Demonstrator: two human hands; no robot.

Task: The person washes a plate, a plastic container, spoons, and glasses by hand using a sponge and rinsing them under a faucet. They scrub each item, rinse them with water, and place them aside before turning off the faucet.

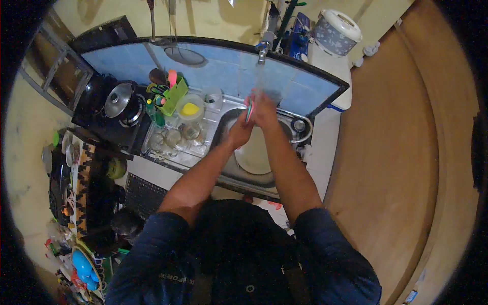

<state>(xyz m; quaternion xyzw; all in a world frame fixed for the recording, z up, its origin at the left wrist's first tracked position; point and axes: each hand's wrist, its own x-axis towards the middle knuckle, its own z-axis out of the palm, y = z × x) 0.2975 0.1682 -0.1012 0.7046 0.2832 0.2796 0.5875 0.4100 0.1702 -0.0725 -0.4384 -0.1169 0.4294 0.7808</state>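
Observation:
Water runs from the tap [262, 48] onto my two hands above the sink [223, 129]. My left hand [240, 132] is closed on a thin item with a pink, white and green edge [249, 111]; its exact kind does not show. Against the same item lies my right hand [264, 112], its fingers blurred by the water and partly hidden. Below my hands, a large pale round basin or plate [254, 155] sits in the sink.
Left of the sink, the drainboard holds several clear glasses [173, 137], a tub with a yellow sponge [190, 109] and a green utensil caddy [175, 95]. Further left, a lidded pot [120, 100] stands on the stove. A rice cooker [336, 33] is at the back right.

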